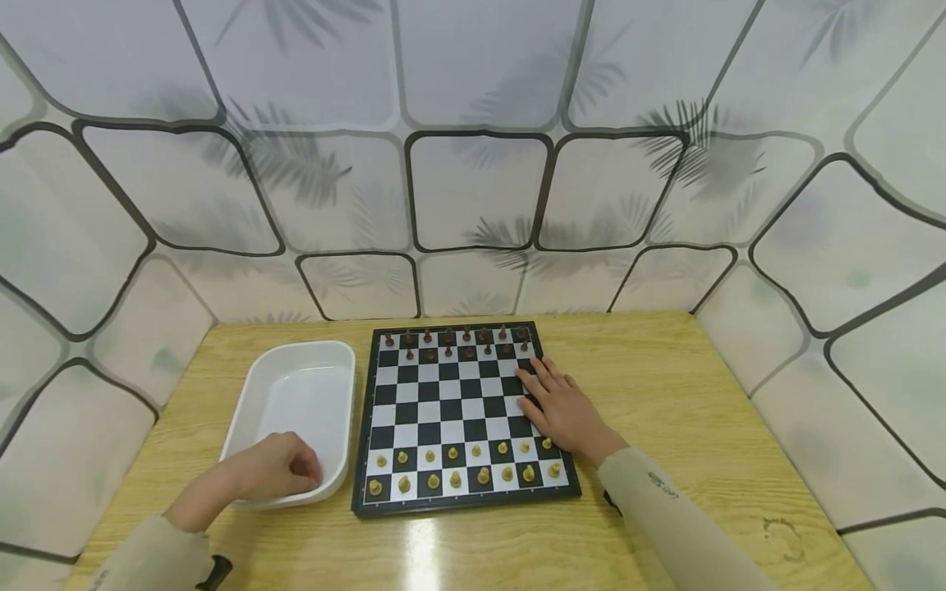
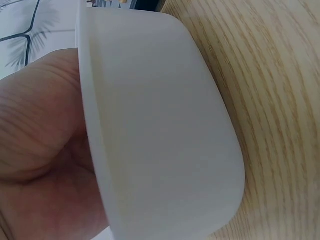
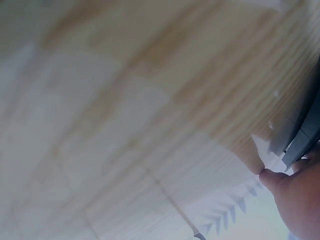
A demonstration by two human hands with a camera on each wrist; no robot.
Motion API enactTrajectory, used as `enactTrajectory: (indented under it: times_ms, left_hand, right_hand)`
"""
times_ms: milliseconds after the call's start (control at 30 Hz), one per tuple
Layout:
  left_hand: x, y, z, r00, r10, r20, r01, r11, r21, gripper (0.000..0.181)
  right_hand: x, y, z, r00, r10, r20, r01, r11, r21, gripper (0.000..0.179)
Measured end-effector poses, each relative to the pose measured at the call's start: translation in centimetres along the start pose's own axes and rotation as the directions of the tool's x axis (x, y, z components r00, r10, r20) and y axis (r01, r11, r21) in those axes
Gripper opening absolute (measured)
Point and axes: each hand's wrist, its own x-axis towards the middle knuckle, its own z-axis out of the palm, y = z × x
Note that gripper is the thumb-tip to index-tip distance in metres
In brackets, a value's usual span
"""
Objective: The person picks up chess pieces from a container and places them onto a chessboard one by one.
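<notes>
A black-and-white chessboard (image 1: 450, 410) lies on the table, with several gold chess pieces (image 1: 455, 478) along its near rows and several dark red ones (image 1: 449, 336) along its far rows. My right hand (image 1: 567, 410) rests on the board's right edge with its fingers spread. In the right wrist view that hand (image 3: 300, 202) shows beside the dark board side (image 3: 306, 131). Over the near end of a white tray (image 1: 303, 402), my left hand (image 1: 277, 466) reaches in with bent fingers. The tray wall (image 2: 160, 125) hides its fingertips in the left wrist view, so anything between them is out of sight.
The tray stands just left of the board on a light wood-grain table (image 1: 643, 369). Patterned white panels (image 1: 480, 193) rise behind the table and along both sides. A small dark mark (image 1: 783, 539) is on the table at the near right.
</notes>
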Motion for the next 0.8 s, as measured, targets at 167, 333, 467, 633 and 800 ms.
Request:
enactTrajectory:
  times_ms: [167,333,467,633,800]
  left_hand:
    - [0.0,0.1,0.1,1.0,-0.004,-0.003,0.004,1.0,-0.016,0.01]
    - [0.0,0.1,0.3,1.0,-0.028,-0.01,0.028,0.999,-0.02,0.01]
    - [-0.1,0.2,0.4,0.999,0.001,-0.033,-0.001,1.0,-0.01,0.011]
    - [-0.2,0.3,0.3,0.998,0.044,-0.044,-0.044,0.999,0.004,0.011]
    - [-0.1,1.0,-1.1,0.99,0.08,-0.113,-0.077,0.996,0.033,0.006]
  right_hand:
    - [-0.1,0.0,-0.1,1.0,-0.004,-0.007,0.004,1.0,-0.005,0.063]
    - [-0.1,0.0,-0.1,1.0,-0.012,-0.011,0.012,1.0,0.002,0.063]
    - [-0.1,0.1,0.0,1.0,-0.014,-0.009,0.014,1.0,-0.001,0.062]
    - [-0.1,0.3,0.2,1.0,-0.019,-0.014,0.019,1.0,-0.006,0.062]
    - [-0.2,0.2,0.1,1.0,-0.017,-0.01,0.017,1.0,-0.013,0.062]
